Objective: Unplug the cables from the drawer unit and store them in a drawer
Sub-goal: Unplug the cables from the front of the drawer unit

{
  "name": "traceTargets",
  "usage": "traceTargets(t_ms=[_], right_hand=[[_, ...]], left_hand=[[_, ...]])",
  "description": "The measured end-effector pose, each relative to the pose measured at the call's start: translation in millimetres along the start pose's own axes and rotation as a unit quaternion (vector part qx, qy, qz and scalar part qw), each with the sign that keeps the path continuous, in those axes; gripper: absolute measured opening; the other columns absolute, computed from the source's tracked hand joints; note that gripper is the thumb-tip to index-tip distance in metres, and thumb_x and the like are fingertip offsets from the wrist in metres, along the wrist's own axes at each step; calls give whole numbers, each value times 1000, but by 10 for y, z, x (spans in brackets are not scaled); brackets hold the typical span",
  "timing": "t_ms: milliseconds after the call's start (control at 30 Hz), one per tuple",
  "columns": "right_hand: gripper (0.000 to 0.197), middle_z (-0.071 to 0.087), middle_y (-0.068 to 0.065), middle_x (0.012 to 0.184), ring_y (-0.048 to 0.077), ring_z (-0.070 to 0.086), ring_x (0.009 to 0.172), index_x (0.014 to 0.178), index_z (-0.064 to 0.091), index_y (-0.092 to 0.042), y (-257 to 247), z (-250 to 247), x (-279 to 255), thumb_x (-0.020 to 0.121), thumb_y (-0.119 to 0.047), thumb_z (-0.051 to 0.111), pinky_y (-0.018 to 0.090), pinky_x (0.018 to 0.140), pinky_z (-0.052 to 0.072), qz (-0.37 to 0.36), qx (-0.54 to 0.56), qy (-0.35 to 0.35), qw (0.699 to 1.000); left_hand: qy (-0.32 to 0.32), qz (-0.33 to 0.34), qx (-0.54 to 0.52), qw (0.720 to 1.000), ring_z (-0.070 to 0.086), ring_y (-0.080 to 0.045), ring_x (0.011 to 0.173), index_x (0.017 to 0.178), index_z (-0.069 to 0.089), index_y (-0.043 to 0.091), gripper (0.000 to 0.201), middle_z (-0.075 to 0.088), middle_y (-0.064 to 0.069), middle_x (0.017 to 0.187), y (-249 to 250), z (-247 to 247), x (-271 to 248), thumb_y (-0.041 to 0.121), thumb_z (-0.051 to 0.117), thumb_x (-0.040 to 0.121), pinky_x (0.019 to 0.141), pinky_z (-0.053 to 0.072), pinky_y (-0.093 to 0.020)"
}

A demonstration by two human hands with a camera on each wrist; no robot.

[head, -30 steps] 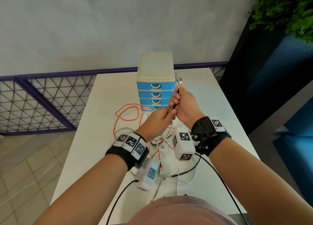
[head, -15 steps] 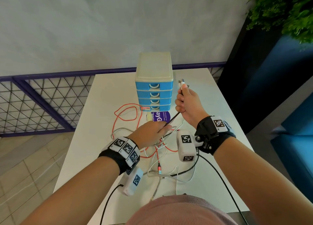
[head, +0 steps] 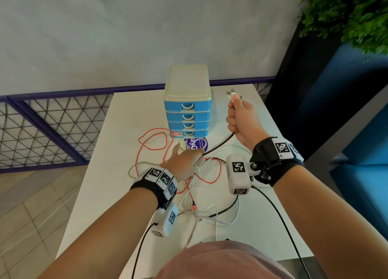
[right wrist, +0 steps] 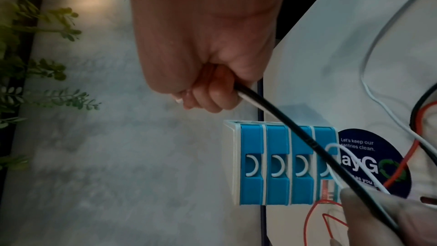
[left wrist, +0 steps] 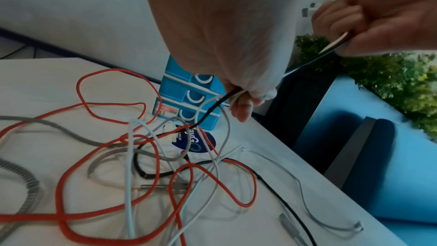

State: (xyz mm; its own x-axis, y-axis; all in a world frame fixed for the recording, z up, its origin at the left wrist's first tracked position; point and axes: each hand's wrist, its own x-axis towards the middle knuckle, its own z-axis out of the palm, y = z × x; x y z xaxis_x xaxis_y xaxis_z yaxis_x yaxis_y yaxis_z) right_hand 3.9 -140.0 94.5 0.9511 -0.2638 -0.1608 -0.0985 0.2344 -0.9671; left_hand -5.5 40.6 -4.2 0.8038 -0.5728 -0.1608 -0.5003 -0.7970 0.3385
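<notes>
The white drawer unit [head: 187,102] with blue drawers stands at the back of the table. My right hand [head: 241,121] is raised to its right and grips a black cable [head: 218,146] and a white one just below their plugs [head: 232,94], which stick up above the fist. My left hand [head: 184,161] is low over the table; its fingers [left wrist: 243,98] curl round the same black and white cables, which run taut between the hands. An orange cable's plug [head: 177,134] sits at the bottom drawer's left edge. Orange, white and grey braided [left wrist: 47,124] cables lie tangled in front.
A round purple sticker [head: 195,144] lies on the white table [head: 126,121] in front of the unit. A purple mesh railing [head: 42,127] runs along the left, with a dark panel, a plant [head: 346,12] and blue seating [head: 367,173] to the right.
My left hand has slid down the black and white cables from beside the right hand to just above the table. The right hand has moved right, still holding the plug ends up.
</notes>
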Motion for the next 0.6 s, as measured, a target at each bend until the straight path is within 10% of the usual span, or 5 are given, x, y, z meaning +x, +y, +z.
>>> traceTargets(t_ms=[267,400,500,600], right_hand=[[33,30,-6,56,5,24,39,79,46,-16,-67,-6,-68,103,-36,36,19,37,22,-14,-76,-10,997],[34,31,-5,55,5,26,41,78,45,-16,-40,45,-74,103,-38,36,20,38,23,-47,-131,-19,990],[34,31,-5,56,6,26,41,77,45,-17,-10,60,-51,102,-40,37,20,38,24,-63,-148,-17,987],[34,33,-5,58,6,27,43,79,46,-17,44,49,-33,101,-43,39,21,39,25,-71,-166,-18,983]], left_hand=[[-38,-26,-19,999,51,-15,98,85,39,20,23,46,7,80,54,69,140,-1,31,90,116,-6,-50],[-28,-4,-72,997,45,-16,124,108,48,17,15,58,3,107,83,119,136,16,36,100,117,-7,-45],[7,9,-146,989,32,-18,136,142,30,25,60,40,3,146,77,147,41,37,59,90,116,7,-36],[106,28,-185,976,44,-16,117,132,39,18,83,46,2,131,18,147,-93,47,80,66,101,36,-29]])
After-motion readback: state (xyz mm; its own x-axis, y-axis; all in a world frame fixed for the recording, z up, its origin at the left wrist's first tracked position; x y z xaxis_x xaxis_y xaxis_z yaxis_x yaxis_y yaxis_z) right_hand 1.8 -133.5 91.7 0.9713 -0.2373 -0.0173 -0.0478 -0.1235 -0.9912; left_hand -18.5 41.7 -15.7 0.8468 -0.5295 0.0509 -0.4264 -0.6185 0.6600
